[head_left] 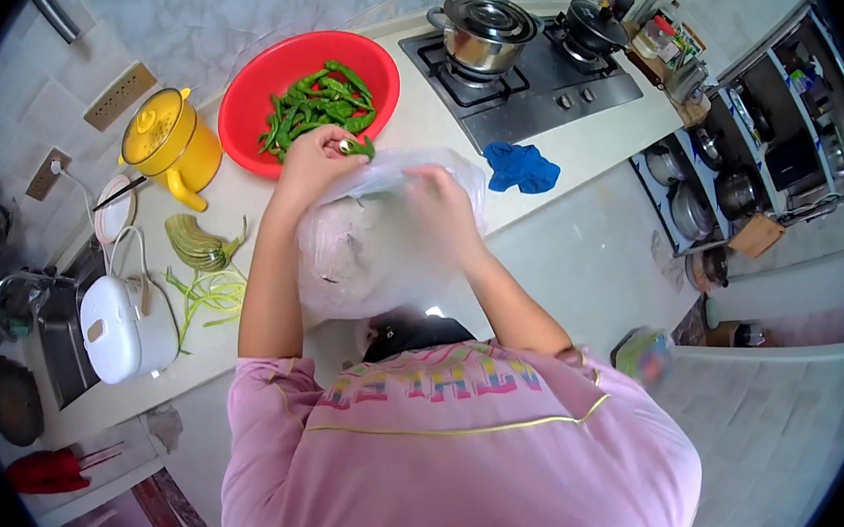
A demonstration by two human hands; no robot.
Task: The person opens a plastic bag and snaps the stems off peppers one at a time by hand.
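My left hand point(315, 164) is closed on a green pepper point(360, 148) at the front rim of the red basin point(241, 144). Inside the basin lies a heap of green peppers point(323, 104). A thin, see-through plastic bag point(336, 256) hangs in front of me at the counter's edge, its upper rim close under my left hand. My right hand point(446, 211) is at the right side of the bag's mouth, its fingers bent and smeared by motion, so I cannot tell whether they grip the plastic.
A yellow pot point(176, 149), a striped squash point(201, 243), green stalks point(212, 300) and a white appliance point(129, 329) stand or lie to the left. On the right are a blue cloth point(522, 167) and a gas stove point(529, 112) bearing a lidded steel pot point(488, 42).
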